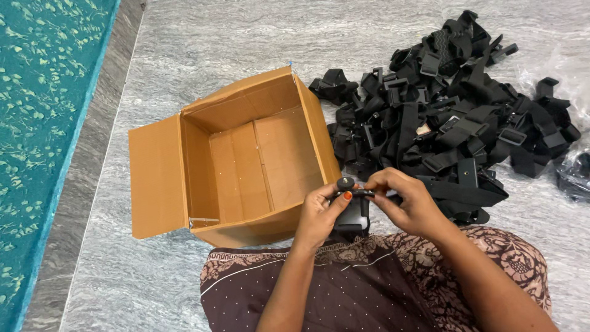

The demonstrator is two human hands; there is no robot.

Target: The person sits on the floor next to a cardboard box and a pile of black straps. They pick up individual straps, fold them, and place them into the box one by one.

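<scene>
Left hand (321, 212) fingers pinched black mount piece (351, 192) | right hand (402, 200) fingers pinched its other end; long axis crosswise between them | open cardboard box (246, 154) just left; black strap pile (442, 104) beyond

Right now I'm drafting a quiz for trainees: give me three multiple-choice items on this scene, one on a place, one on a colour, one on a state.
1. Where does the pile of black straps lie?
A. Inside the box
B. On the floor right of the box
C. On the carpet

2. What colour is the carpet?
A. Teal
B. Red
C. Grey

3. How is the cardboard box?
A. Taped shut
B. Crushed flat
C. Open and empty

Answers: 1 B, the straps rest on grey stone beside the box; 2 A, teal with pale flecks; 3 C, flaps spread, bare bottom showing.
</scene>
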